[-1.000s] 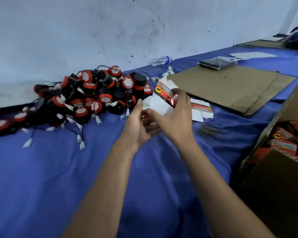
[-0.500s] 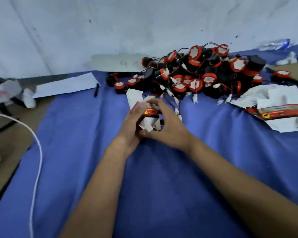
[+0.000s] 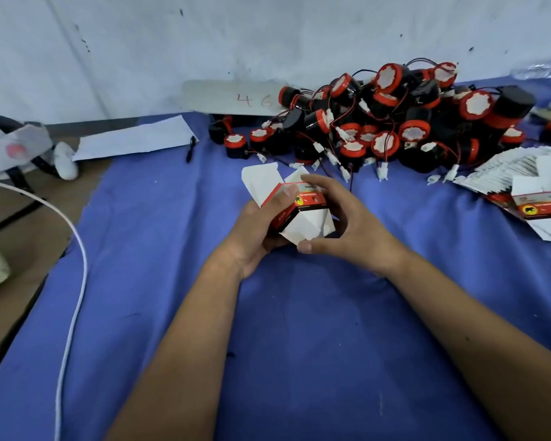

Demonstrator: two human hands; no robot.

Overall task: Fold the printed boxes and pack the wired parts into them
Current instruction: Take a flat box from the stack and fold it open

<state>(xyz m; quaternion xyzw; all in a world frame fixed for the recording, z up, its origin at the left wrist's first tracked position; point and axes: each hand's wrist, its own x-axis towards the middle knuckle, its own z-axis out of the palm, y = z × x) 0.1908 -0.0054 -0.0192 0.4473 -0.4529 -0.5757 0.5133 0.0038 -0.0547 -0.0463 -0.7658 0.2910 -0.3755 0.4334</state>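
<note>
Both hands meet over the blue cloth point(image 3: 315, 329), holding one printed box point(image 3: 303, 214) between them just in front of the pile of wired parts point(image 3: 392, 122). The left hand point(image 3: 261, 227) curls around the box's red printed side from below, thumb laid along its upper edge, while the right hand point(image 3: 347, 224) arches over the top, fingers hooked on the far edge and thumb tucked beneath the white bottom flaps. The box is partly formed, one white flap standing open on its far left; whether the bottom is fully closed is hard to tell. The black-and-red parts lie heaped against the wall point(image 3: 204, 43), white connectors trailing onto the cloth. A fanned stack of flat boxes point(image 3: 522, 186) lies to the right, and a white cable point(image 3: 77, 265) runs down the left.
</note>
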